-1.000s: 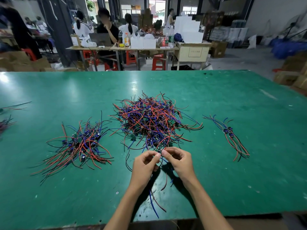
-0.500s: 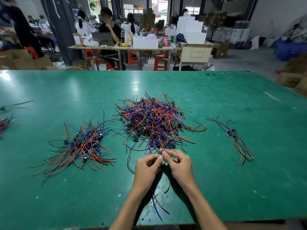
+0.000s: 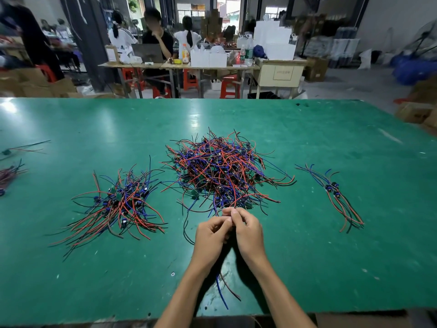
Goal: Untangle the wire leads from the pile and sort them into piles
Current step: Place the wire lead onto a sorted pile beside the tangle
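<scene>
A big tangled pile (image 3: 222, 171) of red, blue and black wire leads with small green boards lies mid-table. A looser sorted pile (image 3: 118, 207) spreads to its left, and a small bundle (image 3: 335, 197) lies to the right. My left hand (image 3: 211, 235) and my right hand (image 3: 247, 230) meet at the pile's near edge, fingertips pinched together on a wire lead. The lead's blue and dark red tails (image 3: 223, 292) hang down between my wrists toward the table's front edge.
The green table (image 3: 307, 256) stretches wide. A few more leads (image 3: 9, 174) lie at the far left edge. Beyond the table, people sit at a work table (image 3: 179, 65) with boxes and bottles; cardboard boxes (image 3: 416, 112) stand at the right.
My two hands have drawn closer together, the fingertips now touching over the lead. The lead's tails trail a little differently between my wrists.
</scene>
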Demonstrator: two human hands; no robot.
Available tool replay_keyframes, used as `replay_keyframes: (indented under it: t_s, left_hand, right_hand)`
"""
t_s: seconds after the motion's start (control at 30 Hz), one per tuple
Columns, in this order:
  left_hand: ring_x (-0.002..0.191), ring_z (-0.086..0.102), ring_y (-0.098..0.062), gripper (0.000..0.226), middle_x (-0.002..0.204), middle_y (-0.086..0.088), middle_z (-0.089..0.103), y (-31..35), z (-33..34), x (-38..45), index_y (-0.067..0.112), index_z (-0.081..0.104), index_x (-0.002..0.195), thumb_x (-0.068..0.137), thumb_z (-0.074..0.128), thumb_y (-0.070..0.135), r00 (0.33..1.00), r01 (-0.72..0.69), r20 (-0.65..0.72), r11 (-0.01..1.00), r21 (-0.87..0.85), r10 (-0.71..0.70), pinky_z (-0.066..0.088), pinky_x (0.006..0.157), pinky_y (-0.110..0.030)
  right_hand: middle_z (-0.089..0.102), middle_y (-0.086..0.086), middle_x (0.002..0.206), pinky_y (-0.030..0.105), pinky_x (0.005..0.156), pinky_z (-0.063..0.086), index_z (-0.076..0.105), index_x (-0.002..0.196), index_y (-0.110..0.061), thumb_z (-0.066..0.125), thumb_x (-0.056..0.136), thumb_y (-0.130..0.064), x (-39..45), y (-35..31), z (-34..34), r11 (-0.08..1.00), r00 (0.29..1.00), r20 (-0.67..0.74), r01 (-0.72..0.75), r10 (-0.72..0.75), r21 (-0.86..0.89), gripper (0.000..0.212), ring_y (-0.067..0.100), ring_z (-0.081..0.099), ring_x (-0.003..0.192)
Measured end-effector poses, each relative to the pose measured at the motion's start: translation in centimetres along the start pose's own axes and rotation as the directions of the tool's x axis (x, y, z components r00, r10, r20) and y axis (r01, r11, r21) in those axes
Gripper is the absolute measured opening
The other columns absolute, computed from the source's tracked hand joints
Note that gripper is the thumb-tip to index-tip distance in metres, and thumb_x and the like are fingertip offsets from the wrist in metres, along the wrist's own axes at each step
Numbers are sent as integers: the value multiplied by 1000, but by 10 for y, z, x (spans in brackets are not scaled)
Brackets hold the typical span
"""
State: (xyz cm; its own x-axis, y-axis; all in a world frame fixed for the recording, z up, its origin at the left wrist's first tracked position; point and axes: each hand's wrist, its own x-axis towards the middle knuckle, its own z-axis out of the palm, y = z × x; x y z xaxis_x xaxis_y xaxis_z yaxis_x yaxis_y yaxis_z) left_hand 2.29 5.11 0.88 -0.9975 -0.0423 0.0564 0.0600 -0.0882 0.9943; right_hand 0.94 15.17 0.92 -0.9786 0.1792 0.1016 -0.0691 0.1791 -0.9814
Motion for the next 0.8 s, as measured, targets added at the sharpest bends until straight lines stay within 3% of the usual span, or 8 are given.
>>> replay_keyframes:
  t_s: [0.1, 0.27, 0.4, 0.53, 0.6, 0.67, 0.73, 0.8]
  left_hand:
    - [55, 48, 0, 18, 61, 10, 62, 2, 1, 0, -1, 76, 93, 99, 60, 7, 1000, 11, -10, 999, -35, -12, 37, 53, -13]
    - [53, 45, -6, 19, 58, 7, 59, 4, 0, 2, 13, 79, 86, 97, 64, 10, 999, 14, -38, 1000, -2, -14, 38, 52, -18]
    - [55, 46, -9, 18, 60, 8, 62, 3, 1, -1, 19, 79, 82, 95, 68, 13, 999, 1, -45, 998, 67, 2, 40, 53, -21]
    - [58, 48, -7, 14, 66, 6, 63, 4, 0, -2, 16, 80, 86, 95, 69, 19, 999, -22, -45, 986, 162, 30, 40, 60, -23]
    - [58, 49, -1, 14, 69, 8, 64, 4, -1, -3, 17, 80, 86, 94, 70, 20, 998, -40, -44, 978, 204, 50, 39, 61, -19]
    - [59, 50, 0, 13, 72, 6, 67, 4, -3, -3, 17, 81, 86, 94, 71, 20, 996, -50, -58, 973, 227, 64, 39, 62, -19]
    - [60, 50, 0, 11, 74, 7, 69, 3, -3, -4, 17, 81, 86, 93, 72, 18, 994, -56, -74, 967, 247, 76, 39, 62, -18]
    - [61, 53, -2, 10, 73, 8, 70, 2, -2, -5, 17, 81, 88, 93, 72, 18, 995, -41, -79, 971, 235, 61, 42, 63, -21]
  right_hand:
    - [75, -10, 91, 41, 92, 52, 72, 83, -31, 50, 97, -26, 4, -5, 5, 1000, 998, -61, 23, -23, -9, 26, 18, 67, 98]
    - [72, -10, 95, 37, 89, 47, 67, 84, -28, 47, 102, -18, 20, -12, 10, 993, 990, -141, -34, 18, -113, 29, 20, 62, 103]
    - [69, -12, 93, 32, 74, 36, 66, 84, -28, 44, 101, -21, 39, -23, 4, 990, 962, -264, -101, 70, -103, 29, 17, 61, 95]
    - [73, -10, 87, 33, 67, 39, 69, 80, -25, 47, 98, -22, 52, -36, -5, 981, 933, -310, -193, 184, 3, 29, 15, 58, 79]
    - [73, -6, 81, 29, 58, 39, 69, 80, -21, 49, 96, -20, 55, -42, -12, 939, 912, -241, -295, 332, 178, 26, 13, 52, 65]
    - [69, -5, 71, 23, 47, 29, 68, 82, -20, 47, 96, -21, 56, -43, -21, 846, 876, -103, -416, 472, 334, 25, 10, 44, 53]
    - [68, -8, 63, 21, 47, 25, 69, 84, -20, 48, 96, -24, 55, -42, -31, 795, 854, 2, -486, 521, 362, 24, 10, 43, 48]
    - [73, -7, 68, 19, 45, 29, 72, 90, -19, 50, 97, -25, 51, -39, -41, 819, 871, 59, -479, 487, 317, 24, 9, 50, 47]
